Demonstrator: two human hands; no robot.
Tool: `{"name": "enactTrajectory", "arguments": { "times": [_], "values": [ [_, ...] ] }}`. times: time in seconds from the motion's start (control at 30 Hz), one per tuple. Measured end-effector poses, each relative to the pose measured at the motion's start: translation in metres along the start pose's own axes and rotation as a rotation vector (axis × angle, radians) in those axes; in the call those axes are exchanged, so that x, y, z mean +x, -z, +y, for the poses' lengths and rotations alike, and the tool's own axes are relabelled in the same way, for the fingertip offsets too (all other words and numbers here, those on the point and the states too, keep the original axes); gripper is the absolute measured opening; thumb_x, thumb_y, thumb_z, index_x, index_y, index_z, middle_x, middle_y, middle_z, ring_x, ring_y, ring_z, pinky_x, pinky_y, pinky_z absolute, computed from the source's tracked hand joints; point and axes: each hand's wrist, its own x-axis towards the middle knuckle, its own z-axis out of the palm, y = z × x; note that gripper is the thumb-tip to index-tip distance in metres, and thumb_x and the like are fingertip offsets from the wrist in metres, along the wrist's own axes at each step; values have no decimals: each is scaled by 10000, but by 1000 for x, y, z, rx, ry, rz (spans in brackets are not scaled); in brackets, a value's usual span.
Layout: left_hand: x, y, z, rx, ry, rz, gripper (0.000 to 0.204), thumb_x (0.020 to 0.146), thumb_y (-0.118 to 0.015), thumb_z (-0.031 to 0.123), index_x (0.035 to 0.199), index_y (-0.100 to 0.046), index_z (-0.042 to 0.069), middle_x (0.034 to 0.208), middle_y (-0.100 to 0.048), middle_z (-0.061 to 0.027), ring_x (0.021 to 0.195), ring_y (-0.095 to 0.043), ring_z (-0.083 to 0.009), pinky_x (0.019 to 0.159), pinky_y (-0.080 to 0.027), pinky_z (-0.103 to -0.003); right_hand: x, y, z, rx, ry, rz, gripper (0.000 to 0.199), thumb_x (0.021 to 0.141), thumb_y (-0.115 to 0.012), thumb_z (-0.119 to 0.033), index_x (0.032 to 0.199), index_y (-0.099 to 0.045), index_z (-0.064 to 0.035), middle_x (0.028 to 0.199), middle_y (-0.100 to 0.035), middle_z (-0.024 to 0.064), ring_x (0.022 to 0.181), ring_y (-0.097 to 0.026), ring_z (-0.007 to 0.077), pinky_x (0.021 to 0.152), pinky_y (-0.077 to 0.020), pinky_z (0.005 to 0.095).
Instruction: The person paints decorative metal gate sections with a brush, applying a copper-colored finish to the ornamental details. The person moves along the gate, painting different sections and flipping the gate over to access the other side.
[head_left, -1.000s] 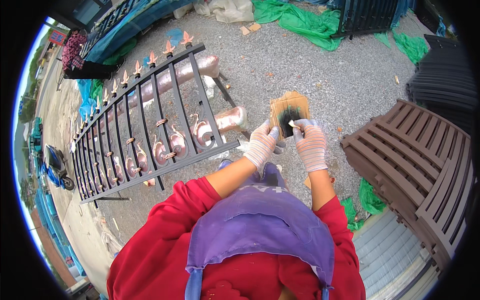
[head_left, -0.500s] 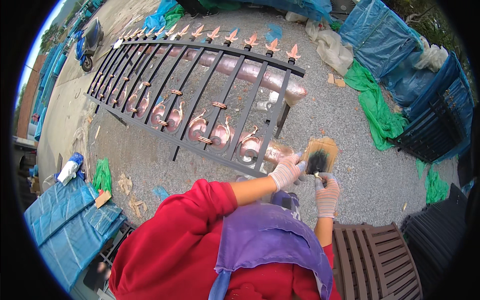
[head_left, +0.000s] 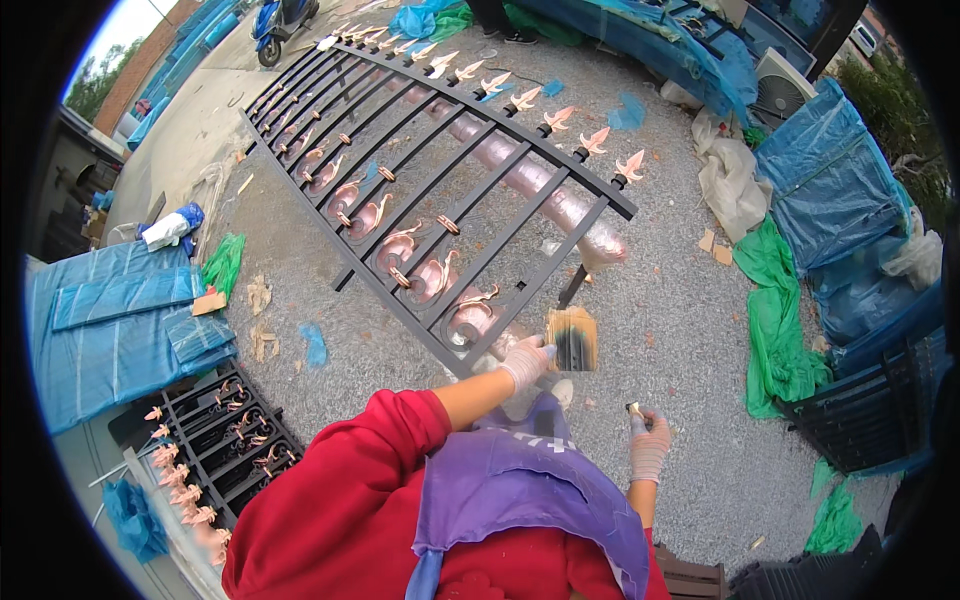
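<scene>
My left hand [head_left: 527,362], in a pale striped glove, grips the left edge of a piece of cardboard [head_left: 573,340] smeared with black paint. To the lower right, my gloved right hand [head_left: 650,450] is closed around a small paintbrush [head_left: 634,410], most of it hidden in the fingers. A black metal fence panel [head_left: 440,240] with copper-coloured spear tips and scrolls lies raised off the ground. Its near corner is beside my left hand. Beneath it run supports wrapped in pinkish film [head_left: 505,165].
Green sheeting [head_left: 780,320] and blue-wrapped stacks [head_left: 840,180] line the right side. At lower left, another copper-tipped panel [head_left: 225,430] rests near a blue-wrapped pile [head_left: 110,320]. A scooter [head_left: 283,28] stands far back, and a person's dark-clad legs [head_left: 490,15] show at the top.
My right hand with the brush has drawn away from the cardboard, rightward and nearer me. The left hand and cardboard have shifted left. The whole view has turned, showing more of the lower-left panel.
</scene>
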Motion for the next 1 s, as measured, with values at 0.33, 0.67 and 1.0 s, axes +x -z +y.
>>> {"name": "enactTrajectory", "arguments": {
  "times": [0.33,0.67,1.0],
  "values": [
    [3,-59,54,400,-124,-262,296,911,-470,197,1142,-577,47,1090,-616,-173,977,-621,-316,829,-509,-396,90,47,24,-56,-7,-122,141,802,-678,-143,907,-668,-49,739,-628,65,671,-563,155,650,-463,317],
    [5,-42,48,-33,156,3,261,935,-430,277,1046,-594,108,972,-650,-166,917,-629,-336,808,-491,-404,89,28,-23,-76,253,-219,175,802,-689,-159,917,-668,-29,734,-622,72,655,-549,151,632,-456,307],
    [-96,-57,-111,-505,917,522,328,909,-423,309,1144,-564,129,1054,-638,-209,987,-610,-374,837,-483,-426,46,-1,-53,-192,333,-289,158,812,-693,-157,919,-671,-43,749,-639,56,667,-547,117,641,-463,287]
  ]
}}
